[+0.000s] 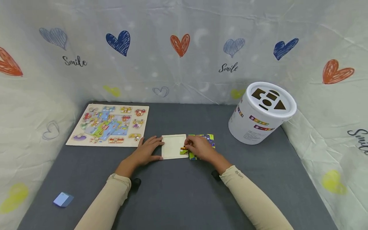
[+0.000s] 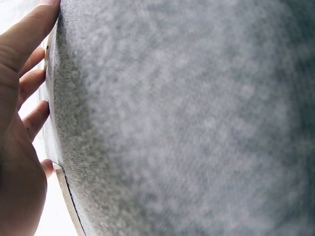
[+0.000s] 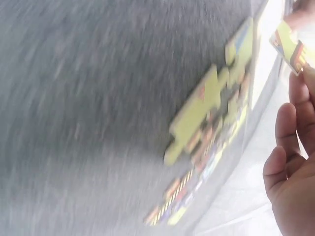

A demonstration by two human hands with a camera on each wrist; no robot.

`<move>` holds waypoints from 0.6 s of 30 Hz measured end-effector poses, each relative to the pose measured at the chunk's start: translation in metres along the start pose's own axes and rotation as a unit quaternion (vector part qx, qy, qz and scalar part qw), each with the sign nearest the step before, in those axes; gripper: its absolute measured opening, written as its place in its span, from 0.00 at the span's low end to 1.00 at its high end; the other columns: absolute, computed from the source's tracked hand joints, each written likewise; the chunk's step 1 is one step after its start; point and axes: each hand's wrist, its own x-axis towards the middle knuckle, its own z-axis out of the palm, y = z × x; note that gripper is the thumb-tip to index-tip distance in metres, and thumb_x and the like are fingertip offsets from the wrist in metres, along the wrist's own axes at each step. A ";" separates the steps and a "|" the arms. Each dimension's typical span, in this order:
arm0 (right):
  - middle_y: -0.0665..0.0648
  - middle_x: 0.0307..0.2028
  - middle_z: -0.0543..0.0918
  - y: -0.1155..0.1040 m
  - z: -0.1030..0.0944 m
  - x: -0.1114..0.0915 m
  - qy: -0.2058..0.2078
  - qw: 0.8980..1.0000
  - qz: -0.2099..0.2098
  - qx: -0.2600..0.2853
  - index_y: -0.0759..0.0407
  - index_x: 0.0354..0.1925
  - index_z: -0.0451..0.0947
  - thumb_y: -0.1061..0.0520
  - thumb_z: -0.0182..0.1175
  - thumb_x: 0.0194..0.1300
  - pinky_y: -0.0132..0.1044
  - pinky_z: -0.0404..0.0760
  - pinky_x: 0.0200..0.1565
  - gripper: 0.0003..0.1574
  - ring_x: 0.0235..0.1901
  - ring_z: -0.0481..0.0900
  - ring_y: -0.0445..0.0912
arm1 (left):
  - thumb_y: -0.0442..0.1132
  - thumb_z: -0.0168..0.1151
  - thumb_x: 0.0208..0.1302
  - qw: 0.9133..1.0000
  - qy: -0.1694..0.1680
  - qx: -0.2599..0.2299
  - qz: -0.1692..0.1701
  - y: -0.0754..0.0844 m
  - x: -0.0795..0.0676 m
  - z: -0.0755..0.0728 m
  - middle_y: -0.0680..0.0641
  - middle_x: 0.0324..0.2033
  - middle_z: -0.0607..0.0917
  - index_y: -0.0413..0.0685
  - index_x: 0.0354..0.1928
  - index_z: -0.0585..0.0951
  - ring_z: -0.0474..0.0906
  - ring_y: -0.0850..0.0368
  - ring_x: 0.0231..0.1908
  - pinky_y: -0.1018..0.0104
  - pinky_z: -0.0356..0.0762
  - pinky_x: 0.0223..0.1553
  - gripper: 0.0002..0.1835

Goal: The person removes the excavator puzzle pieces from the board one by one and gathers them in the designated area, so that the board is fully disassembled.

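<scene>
A shallow cream puzzle tray (image 1: 173, 143) lies on the table in the head view. My left hand (image 1: 147, 150) is spread at its left side, thumb and fingertips at the edge. In the left wrist view the fingers (image 2: 34, 83) are loosely extended. My right hand (image 1: 199, 147) pinches a small green, yellow and red jigsaw piece (image 1: 183, 151) over the tray's lower right corner. The right wrist view shows this piece (image 3: 289, 46) between thumb and fingertips. Several colourful jigsaw pieces (image 1: 210, 138) lie right of the tray, partly hidden under the right hand.
A wooden picture board (image 1: 106, 140) with vehicle shapes lies at the back left, its right corner close to my left fingertips. A white shape-sorter bucket (image 1: 247, 127) stands at the back right. A light blue block (image 1: 63, 199) sits at the front left of the grey table (image 1: 178, 198).
</scene>
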 end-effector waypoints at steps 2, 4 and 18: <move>0.47 0.34 0.84 0.009 -0.009 -0.007 0.005 1.000 0.010 0.002 0.53 0.39 0.81 0.56 0.61 0.68 0.39 0.74 0.42 0.04 0.34 0.76 0.40 | 0.53 0.69 0.58 1.000 0.004 -0.003 0.006 0.002 0.003 0.002 0.46 0.72 0.63 0.50 0.67 0.71 0.50 0.42 0.74 0.30 0.33 0.67 0.36; 0.47 0.34 0.84 0.017 -0.020 -0.013 -0.001 1.000 0.022 0.012 0.53 0.40 0.81 0.56 0.60 0.68 0.40 0.74 0.44 0.04 0.34 0.77 0.40 | 0.53 0.70 0.57 1.000 0.009 -0.003 0.007 0.002 0.004 0.004 0.46 0.72 0.63 0.49 0.66 0.72 0.51 0.42 0.73 0.30 0.33 0.67 0.36; 0.51 0.32 0.82 0.068 -0.064 -0.054 -0.051 0.996 0.047 0.064 0.60 0.38 0.80 0.61 0.59 0.68 0.37 0.75 0.34 0.04 0.30 0.77 0.41 | 0.53 0.70 0.57 1.000 0.013 -0.002 0.014 0.000 0.004 0.004 0.43 0.72 0.63 0.47 0.66 0.72 0.51 0.39 0.73 0.28 0.33 0.66 0.37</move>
